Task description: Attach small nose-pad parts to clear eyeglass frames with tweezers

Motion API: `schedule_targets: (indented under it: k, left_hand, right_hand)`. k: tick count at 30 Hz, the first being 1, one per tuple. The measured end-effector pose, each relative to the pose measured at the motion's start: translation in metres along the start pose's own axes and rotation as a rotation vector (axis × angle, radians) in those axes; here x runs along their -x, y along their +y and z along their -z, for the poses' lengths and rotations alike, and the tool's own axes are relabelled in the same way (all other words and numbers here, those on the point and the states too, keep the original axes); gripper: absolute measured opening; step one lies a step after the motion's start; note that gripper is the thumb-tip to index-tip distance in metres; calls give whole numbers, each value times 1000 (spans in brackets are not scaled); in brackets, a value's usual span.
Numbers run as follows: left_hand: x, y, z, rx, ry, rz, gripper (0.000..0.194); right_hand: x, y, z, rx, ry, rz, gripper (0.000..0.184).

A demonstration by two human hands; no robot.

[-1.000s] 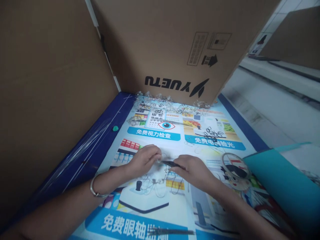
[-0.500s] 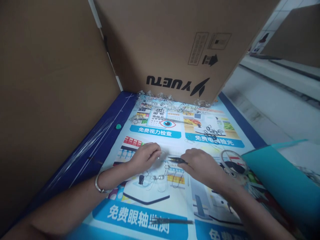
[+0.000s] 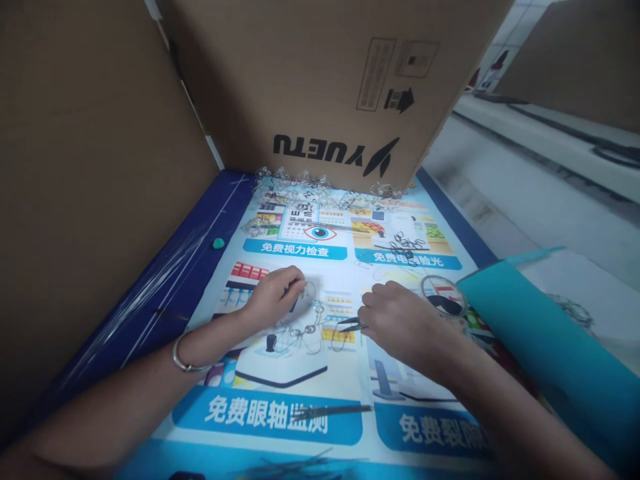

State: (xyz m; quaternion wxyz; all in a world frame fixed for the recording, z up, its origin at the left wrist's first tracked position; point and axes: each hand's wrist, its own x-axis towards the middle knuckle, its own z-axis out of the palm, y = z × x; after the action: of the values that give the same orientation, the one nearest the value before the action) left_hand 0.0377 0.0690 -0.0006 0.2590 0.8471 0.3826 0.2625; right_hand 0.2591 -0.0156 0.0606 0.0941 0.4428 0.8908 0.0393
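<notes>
Left hand (image 3: 275,295): a thin wire (image 3: 315,290) is apparently being pinched between thumb and finger.
Right hand (image 3: 400,323): pliers (image 3: 356,324) are being gripped in curled fingers; their tips are being held parted, apart from the left hand.
Beaded strand (image 3: 310,329): it is being kept between the hands, just below the left fingertips; whether it is joined to the wire cannot be told.
Wire work: wire is seemingly being worked by hand and pliers, with nothing visibly being nipped.
Plier tips: for any further grip, careful aim and a steady pinch are seemingly being called for.

Both forearms (image 3: 125,397) slant inward; the left grip (image 3: 275,295) pinches at the fingertips; the right grip (image 3: 397,317) curls fist-like.
</notes>
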Motion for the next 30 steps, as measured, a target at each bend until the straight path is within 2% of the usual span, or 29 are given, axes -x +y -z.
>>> schedule_targets:
  k: [19, 30]
  left_hand:
    - [-3, -1, -1, -6, -47, 27, 13]
    - [-4, -1, -2, 43, -69, 48, 14]
  right_hand:
    - [-3, 2, -6, 47, 14, 0, 17]
    - [-6, 13, -9, -94, 38, -20, 18]
